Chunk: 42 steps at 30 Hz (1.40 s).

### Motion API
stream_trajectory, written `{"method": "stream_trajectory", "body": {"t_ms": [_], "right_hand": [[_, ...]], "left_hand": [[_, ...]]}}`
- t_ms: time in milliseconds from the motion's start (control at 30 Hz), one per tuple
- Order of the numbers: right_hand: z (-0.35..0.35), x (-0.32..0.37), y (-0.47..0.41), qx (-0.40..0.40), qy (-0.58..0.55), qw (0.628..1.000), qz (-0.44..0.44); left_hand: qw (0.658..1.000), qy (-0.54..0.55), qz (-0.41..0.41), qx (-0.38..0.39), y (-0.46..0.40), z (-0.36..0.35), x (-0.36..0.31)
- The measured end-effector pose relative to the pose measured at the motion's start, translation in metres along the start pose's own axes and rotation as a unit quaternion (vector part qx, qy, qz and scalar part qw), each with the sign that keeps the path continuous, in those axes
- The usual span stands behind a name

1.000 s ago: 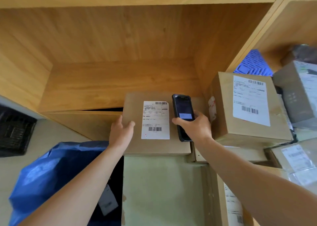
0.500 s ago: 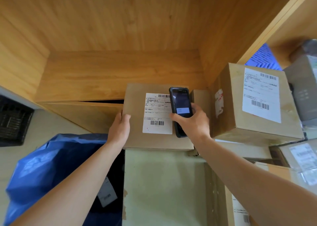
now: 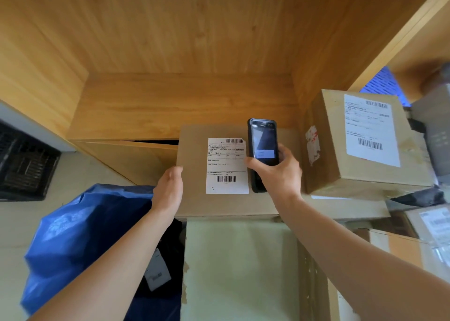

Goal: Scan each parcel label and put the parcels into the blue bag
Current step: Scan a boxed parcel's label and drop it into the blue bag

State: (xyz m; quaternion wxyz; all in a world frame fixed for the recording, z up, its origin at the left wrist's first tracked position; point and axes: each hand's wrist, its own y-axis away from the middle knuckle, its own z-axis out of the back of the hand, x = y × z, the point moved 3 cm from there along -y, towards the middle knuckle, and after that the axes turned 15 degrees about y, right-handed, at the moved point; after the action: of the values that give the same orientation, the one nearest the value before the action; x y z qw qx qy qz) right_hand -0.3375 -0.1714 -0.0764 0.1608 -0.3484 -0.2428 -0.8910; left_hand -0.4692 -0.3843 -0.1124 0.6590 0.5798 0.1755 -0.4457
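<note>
The left hand (image 3: pixel 169 189) grips the left edge of a flat brown cardboard parcel (image 3: pixel 194 199) lying on the wooden shelf (image 3: pixel 170 106). The right hand (image 3: pixel 280 174) holds a black handheld scanner (image 3: pixel 263 145) upright beside the parcel's white label (image 3: pixel 226 166) (screen lit). The crumpled blue plastic bag (image 3: pixel 80 235) sits open below, lower left.

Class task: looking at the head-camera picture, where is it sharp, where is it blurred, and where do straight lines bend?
Head view: the label under the scanner is fairly sharp; the grey parcels at the right edge smear; the shelf edge slants from wide-angle distortion; lighting soft, no glare.
</note>
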Motion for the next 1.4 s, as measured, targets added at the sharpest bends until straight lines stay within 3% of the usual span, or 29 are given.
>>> {"method": "stream_trajectory", "body": {"t_ms": [300, 567, 700, 833, 900, 1000, 1167, 1400], "right_hand": [[-0.011, 0.032, 0.028, 0.034, -0.017, 0.999, 0.035], [-0.094, 0.069, 0.086, 0.14, -0.01, 0.986, 0.087], [-0.145, 0.076, 0.119, 0.186, 0.007, 0.976, 0.11], [-0.185, 0.072, 0.146, 0.224, 0.012, 0.968, 0.112], [-0.202, 0.067, 0.157, 0.24, 0.023, 0.964, 0.114], [-0.219, 0.056, 0.167, 0.25, 0.045, 0.96, 0.119], [-0.239, 0.038, 0.167, 0.262, 0.06, 0.957, 0.108], [-0.253, 0.022, 0.174, 0.257, 0.082, 0.956, 0.111]], "left_hand": [[0.998, 0.048, 0.009, -0.048, 0.021, 0.058, 0.003], [0.986, 0.086, 0.051, -0.131, 0.044, 0.167, 0.036], [0.973, 0.116, 0.025, -0.196, 0.06, 0.218, 0.064], [0.971, 0.105, -0.063, -0.205, 0.07, 0.248, 0.081], [0.97, 0.128, -0.027, -0.204, 0.067, 0.259, 0.099], [0.955, 0.17, 0.091, -0.225, 0.055, 0.27, 0.134], [0.942, 0.176, 0.158, -0.237, 0.041, 0.27, 0.182], [0.948, 0.137, 0.133, -0.253, 0.038, 0.267, 0.208]]}}
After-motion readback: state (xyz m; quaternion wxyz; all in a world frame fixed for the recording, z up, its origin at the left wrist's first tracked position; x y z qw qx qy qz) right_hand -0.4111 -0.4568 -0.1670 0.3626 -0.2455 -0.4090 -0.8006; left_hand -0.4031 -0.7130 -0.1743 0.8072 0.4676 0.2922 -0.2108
